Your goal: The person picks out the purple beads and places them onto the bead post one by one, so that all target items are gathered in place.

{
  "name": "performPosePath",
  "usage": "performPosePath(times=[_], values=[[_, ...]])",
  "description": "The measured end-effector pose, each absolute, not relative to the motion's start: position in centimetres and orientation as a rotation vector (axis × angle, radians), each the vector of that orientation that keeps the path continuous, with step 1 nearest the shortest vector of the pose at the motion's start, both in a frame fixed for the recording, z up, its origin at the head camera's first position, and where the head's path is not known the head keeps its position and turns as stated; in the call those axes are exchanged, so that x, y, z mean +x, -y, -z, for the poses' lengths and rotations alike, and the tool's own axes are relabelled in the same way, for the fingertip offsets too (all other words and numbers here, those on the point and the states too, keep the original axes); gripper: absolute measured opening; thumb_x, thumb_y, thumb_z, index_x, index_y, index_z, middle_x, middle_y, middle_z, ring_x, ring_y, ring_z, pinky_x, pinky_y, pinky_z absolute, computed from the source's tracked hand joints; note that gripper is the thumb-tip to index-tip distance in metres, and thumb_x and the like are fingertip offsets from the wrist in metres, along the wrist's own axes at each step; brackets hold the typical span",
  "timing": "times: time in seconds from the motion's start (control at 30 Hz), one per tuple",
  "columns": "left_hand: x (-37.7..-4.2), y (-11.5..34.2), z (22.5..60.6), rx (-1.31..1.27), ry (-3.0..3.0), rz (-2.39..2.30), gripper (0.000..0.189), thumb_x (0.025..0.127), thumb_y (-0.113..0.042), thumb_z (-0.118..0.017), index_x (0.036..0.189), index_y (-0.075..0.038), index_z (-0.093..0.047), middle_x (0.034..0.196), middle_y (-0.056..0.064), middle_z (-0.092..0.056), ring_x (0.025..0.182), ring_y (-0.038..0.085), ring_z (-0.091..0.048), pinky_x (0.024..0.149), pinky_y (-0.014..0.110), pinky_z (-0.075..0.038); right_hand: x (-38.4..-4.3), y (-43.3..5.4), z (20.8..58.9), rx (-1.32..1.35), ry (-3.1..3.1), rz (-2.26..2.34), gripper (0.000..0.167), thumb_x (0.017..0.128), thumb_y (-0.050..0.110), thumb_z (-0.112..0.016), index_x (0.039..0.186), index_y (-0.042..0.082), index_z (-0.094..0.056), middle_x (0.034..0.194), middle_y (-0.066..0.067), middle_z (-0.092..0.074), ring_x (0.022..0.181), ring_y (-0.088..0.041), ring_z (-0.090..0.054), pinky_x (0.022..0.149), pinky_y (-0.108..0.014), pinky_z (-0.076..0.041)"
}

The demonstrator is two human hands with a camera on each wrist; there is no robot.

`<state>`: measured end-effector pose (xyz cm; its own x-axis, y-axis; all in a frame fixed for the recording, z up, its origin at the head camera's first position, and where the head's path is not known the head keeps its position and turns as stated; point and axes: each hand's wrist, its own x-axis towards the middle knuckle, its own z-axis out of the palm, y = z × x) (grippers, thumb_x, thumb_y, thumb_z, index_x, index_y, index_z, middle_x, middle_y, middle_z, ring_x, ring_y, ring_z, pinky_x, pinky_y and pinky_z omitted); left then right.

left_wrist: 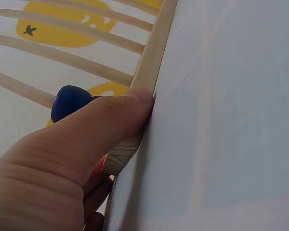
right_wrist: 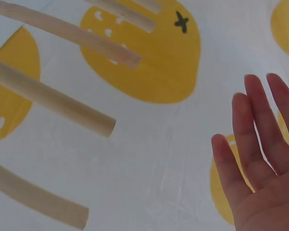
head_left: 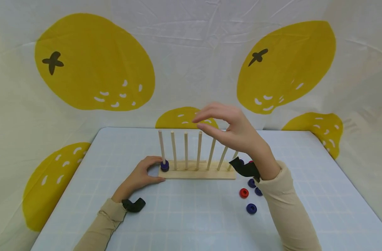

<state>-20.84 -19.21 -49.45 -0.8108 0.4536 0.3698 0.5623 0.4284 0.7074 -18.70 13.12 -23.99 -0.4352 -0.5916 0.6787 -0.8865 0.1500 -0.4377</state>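
A wooden peg stand (head_left: 200, 174) rests on the table, with several upright pegs in a row. My left hand (head_left: 140, 174) grips its left end, thumb (left_wrist: 120, 110) along the front edge and fingers behind. Around the leftmost peg (head_left: 161, 146), low down near the base, sit dark blue beads (head_left: 164, 166). My right hand (head_left: 233, 127) is raised over the right half of the stand and holds nothing. Its fingers (right_wrist: 267, 130) are spread and fairly straight in the right wrist view, apart from the peg tops (right_wrist: 103, 125).
To the right of the stand lie loose beads, among them a red one (head_left: 244, 193) and a blue one (head_left: 251, 208). More are partly hidden behind the right wrist and sleeve (head_left: 282, 195). A white cloth with yellow fruit prints (head_left: 194, 52) hangs behind the table (head_left: 178, 216).
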Motion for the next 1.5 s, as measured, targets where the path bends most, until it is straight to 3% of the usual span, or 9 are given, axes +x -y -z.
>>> performPosePath(times=[0.17, 0.4, 0.67, 0.87, 1.0, 1.2, 1.5], values=[[-21.1, 19.4, 50.1, -0.891, 2.571, 1.337, 0.065, 0.066, -0.014, -0.094, 0.124, -0.009, -0.065, 0.13, 0.009, -0.061, 0.123, 0.029, -0.053, 0.106, 0.043, -0.041, -17.8, -15.0, 24.6, 1.364, 2.115, -1.149, 0.027, 0.084, -0.008, -0.071, 0.105, 0.008, -0.075, 0.104, 0.0, -0.071, 0.099, -0.017, -0.062, 0.09, -0.031, -0.05], [-21.1, 19.2, 50.3, -0.879, 2.551, 1.346, 0.069, 0.062, -0.007, -0.094, 0.124, -0.004, -0.064, 0.13, 0.015, -0.061, 0.122, 0.034, -0.053, 0.108, 0.041, -0.04, -16.6, -17.9, 25.5, 1.324, 2.119, -1.116, 0.032, 0.08, -0.013, -0.07, 0.107, 0.004, -0.074, 0.103, -0.004, -0.072, 0.097, -0.018, -0.063, 0.09, -0.027, -0.05], [-21.1, 19.5, 50.1, -0.882, 2.571, 1.33, 0.066, 0.064, -0.012, -0.094, 0.123, -0.007, -0.065, 0.13, 0.011, -0.062, 0.122, 0.03, -0.054, 0.107, 0.043, -0.041, -15.4, -21.7, 27.7, 1.24, 2.161, -1.149, 0.019, 0.092, 0.008, -0.07, 0.11, 0.002, -0.073, 0.106, -0.007, -0.072, 0.102, -0.016, -0.063, 0.094, -0.024, -0.049], [-21.1, 19.5, 50.0, -0.889, 2.57, 1.348, 0.065, 0.066, -0.015, -0.094, 0.124, -0.009, -0.065, 0.13, 0.009, -0.062, 0.122, 0.029, -0.054, 0.106, 0.047, -0.04, -14.2, -24.0, 29.7, 1.122, 2.267, -1.135, 0.037, 0.079, -0.014, -0.071, 0.111, 0.005, -0.073, 0.106, -0.006, -0.072, 0.104, -0.013, -0.063, 0.095, -0.02, -0.048], [-21.1, 19.2, 50.1, -0.88, 2.561, 1.323, 0.066, 0.064, -0.008, -0.094, 0.123, -0.005, -0.065, 0.129, 0.013, -0.062, 0.121, 0.032, -0.054, 0.106, 0.045, -0.041, -13.2, -25.3, 31.2, 1.015, 2.389, -1.102, 0.044, 0.077, -0.017, -0.071, 0.112, 0.011, -0.072, 0.106, 0.001, -0.071, 0.104, -0.01, -0.062, 0.094, -0.017, -0.047], [-21.1, 19.0, 50.4, -0.874, 2.558, 1.312, 0.067, 0.062, 0.0, -0.092, 0.123, 0.002, -0.064, 0.129, 0.019, -0.06, 0.12, 0.039, -0.053, 0.108, 0.044, -0.04, -12.3, -26.8, 34.4, 0.97, 2.498, -1.175, 0.039, 0.083, -0.014, -0.07, 0.11, 0.013, -0.072, 0.105, 0.002, -0.071, 0.095, -0.009, -0.064, 0.089, -0.016, -0.05], [-21.1, 19.4, 50.2, -0.875, 2.573, 1.346, 0.065, 0.065, -0.014, -0.094, 0.123, -0.009, -0.066, 0.129, 0.008, -0.062, 0.122, 0.027, -0.054, 0.106, 0.045, -0.041, -11.1, -28.5, 39.5, 0.819, 2.737, -1.218, 0.019, 0.092, 0.005, -0.07, 0.107, 0.016, -0.073, 0.104, 0.004, -0.072, 0.097, -0.008, -0.064, 0.087, -0.019, -0.05]])
